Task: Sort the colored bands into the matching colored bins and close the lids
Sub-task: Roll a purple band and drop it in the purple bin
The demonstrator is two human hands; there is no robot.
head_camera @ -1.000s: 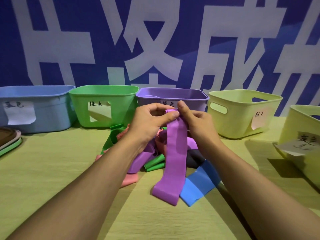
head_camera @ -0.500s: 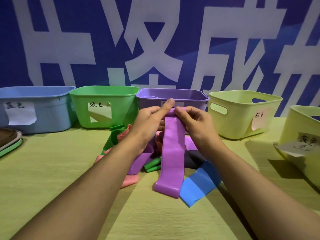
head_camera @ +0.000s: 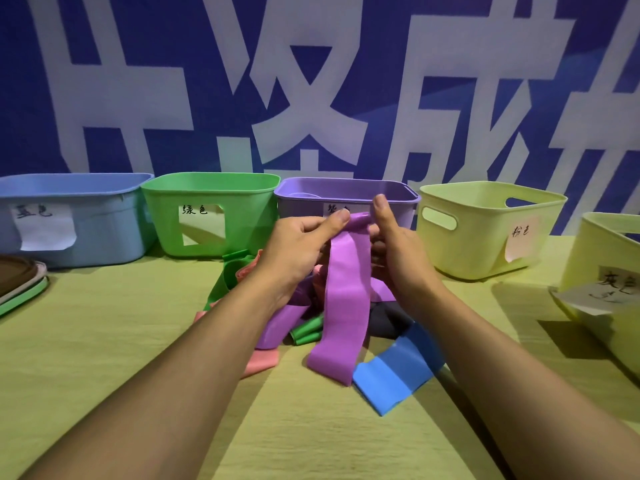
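A purple band (head_camera: 343,306) hangs from both hands just in front of the purple bin (head_camera: 346,192). My left hand (head_camera: 298,247) pinches its top edge between thumb and fingers. My right hand (head_camera: 391,247) grips the same top from the right, thumb raised. The band's lower end rests on the table. Under it lies a pile of bands: a blue band (head_camera: 394,375), a green band (head_camera: 308,330), a pink band (head_camera: 259,363), a second purple band (head_camera: 280,323) and a dark band (head_camera: 384,320).
Along the back stand a blue bin (head_camera: 86,216), a green bin (head_camera: 207,209), a pale yellow bin (head_camera: 485,230) with a label, and another pale yellow bin (head_camera: 609,258) at the right edge. Stacked lids (head_camera: 20,282) lie at the far left.
Both hands have lifted the purple band's top a little higher toward the purple bin. My right thumb has come up off the band, and its lower end has slid back.
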